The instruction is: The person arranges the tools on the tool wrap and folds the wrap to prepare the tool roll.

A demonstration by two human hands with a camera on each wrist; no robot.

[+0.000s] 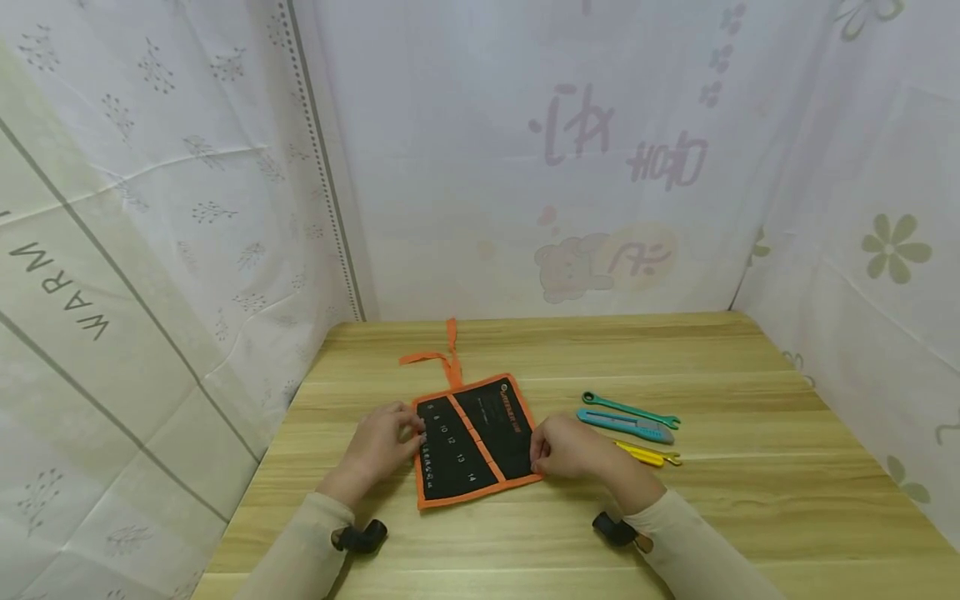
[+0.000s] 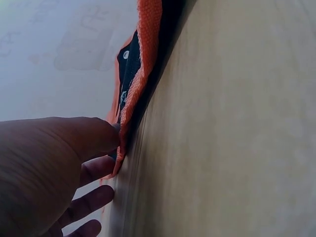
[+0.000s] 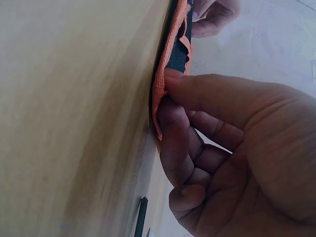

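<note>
A black tool roll pouch (image 1: 442, 458) with orange trim lies flat on the table, printed with size numbers such as 10, 12, 13 and 14. Two orange tie straps (image 1: 452, 367) trail from its far edge. At its left edge rests my left hand (image 1: 381, 443); thumb and index fingertips touch the orange trim (image 2: 148, 39) while the other fingers are spread apart. My right hand (image 1: 570, 450) pinches the right edge near the lower corner between thumb and index finger. In the right wrist view, that thumb (image 3: 207, 94) presses on the trim and the remaining fingers curl inward.
Right of the pouch lie a green wrench (image 1: 630, 410), a blue utility knife (image 1: 626, 425) and a yellow-handled tool (image 1: 641, 454) beside my right wrist. A wooden table (image 1: 487, 550) carries everything. Patterned white curtains (image 1: 465, 167) stand behind it and along both sides.
</note>
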